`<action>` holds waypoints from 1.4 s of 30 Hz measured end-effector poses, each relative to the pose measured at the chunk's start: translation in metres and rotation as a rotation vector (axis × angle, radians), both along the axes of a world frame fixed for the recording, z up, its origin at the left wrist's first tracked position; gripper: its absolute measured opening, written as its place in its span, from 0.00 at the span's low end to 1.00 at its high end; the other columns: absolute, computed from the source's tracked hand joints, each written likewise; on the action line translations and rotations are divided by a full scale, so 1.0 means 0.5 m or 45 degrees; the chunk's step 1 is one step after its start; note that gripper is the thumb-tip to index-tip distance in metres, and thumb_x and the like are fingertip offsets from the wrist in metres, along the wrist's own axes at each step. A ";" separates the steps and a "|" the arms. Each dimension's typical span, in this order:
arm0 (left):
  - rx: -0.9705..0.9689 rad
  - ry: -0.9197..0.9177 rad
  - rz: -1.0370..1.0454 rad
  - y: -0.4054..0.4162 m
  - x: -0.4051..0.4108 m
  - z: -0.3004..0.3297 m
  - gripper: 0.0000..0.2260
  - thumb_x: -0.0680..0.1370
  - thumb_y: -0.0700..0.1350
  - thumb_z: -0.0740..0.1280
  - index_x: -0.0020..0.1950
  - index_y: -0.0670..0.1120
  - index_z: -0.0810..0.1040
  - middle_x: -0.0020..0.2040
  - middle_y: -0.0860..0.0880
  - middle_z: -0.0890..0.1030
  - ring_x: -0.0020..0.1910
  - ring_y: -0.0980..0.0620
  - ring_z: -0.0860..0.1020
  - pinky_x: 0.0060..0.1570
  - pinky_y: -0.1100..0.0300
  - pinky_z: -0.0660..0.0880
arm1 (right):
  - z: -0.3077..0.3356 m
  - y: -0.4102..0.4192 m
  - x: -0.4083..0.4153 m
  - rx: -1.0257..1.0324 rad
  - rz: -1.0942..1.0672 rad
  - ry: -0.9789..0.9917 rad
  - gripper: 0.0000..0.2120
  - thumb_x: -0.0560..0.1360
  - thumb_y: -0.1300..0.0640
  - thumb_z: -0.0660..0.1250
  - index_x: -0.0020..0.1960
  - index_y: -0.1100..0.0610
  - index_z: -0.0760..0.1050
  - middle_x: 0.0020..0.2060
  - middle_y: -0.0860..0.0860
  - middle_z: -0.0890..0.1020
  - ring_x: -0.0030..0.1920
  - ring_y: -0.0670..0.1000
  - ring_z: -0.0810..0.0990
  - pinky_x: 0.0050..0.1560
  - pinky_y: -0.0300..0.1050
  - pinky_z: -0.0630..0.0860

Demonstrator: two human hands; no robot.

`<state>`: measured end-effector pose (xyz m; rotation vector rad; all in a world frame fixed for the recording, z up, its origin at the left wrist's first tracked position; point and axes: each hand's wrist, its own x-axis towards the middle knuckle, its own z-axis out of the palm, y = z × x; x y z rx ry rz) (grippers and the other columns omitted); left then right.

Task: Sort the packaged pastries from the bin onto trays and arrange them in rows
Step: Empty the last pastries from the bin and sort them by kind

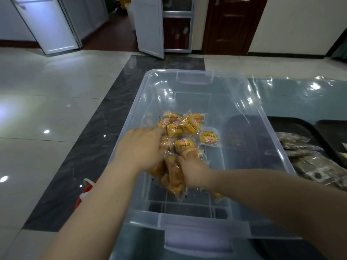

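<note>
A clear plastic bin (259, 117) stands on the table in front of me. On its floor lies a heap of yellow packaged pastries (189, 126), and one packet (208, 138) sits apart to the right. Both my hands are inside the bin. My left hand (142, 149) reaches into the heap from the left, its fingers curled among the packets. My right hand (193, 169) grips packets at the near side of the heap; its fingertips are hidden behind them. A black tray (293, 122) to the right of the bin carries brown packaged pastries (309, 162).
A second black tray (332, 126) lies at the far right edge. The table has a glossy plastic cover (300, 94). A red object (85, 192) sits on the floor left of the bin. Tiled floor and doors lie beyond.
</note>
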<state>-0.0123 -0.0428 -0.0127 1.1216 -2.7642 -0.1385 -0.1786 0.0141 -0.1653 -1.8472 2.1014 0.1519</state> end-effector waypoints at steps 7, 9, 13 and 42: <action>-0.037 -0.034 0.014 0.007 -0.003 0.002 0.16 0.76 0.49 0.61 0.64 0.53 0.71 0.56 0.50 0.80 0.52 0.48 0.77 0.50 0.55 0.70 | 0.080 -0.036 -0.035 -0.026 -0.111 0.090 0.35 0.67 0.64 0.74 0.71 0.54 0.65 0.65 0.57 0.70 0.62 0.59 0.73 0.55 0.50 0.77; -0.044 -0.076 0.013 0.007 -0.003 0.003 0.15 0.77 0.49 0.61 0.64 0.53 0.71 0.56 0.50 0.80 0.52 0.48 0.77 0.50 0.55 0.70 | 0.121 -0.048 -0.056 -0.063 -0.148 0.163 0.33 0.67 0.62 0.75 0.69 0.55 0.67 0.64 0.58 0.72 0.60 0.60 0.75 0.56 0.52 0.77; -0.052 -0.139 0.012 0.007 -0.008 0.001 0.15 0.76 0.49 0.61 0.63 0.53 0.72 0.56 0.51 0.80 0.52 0.48 0.77 0.50 0.55 0.68 | 0.210 -0.064 -0.092 -0.161 -0.135 0.099 0.31 0.69 0.62 0.71 0.70 0.53 0.66 0.60 0.56 0.75 0.55 0.57 0.75 0.47 0.47 0.74; -0.040 -1.219 -0.018 -0.053 -0.145 -0.279 0.46 0.72 0.60 0.67 0.76 0.53 0.36 0.75 0.39 0.32 0.67 0.27 0.29 0.60 0.25 0.39 | 0.263 -0.080 -0.179 -0.215 -0.466 -0.078 0.28 0.71 0.61 0.68 0.69 0.52 0.66 0.63 0.58 0.69 0.61 0.61 0.72 0.55 0.52 0.74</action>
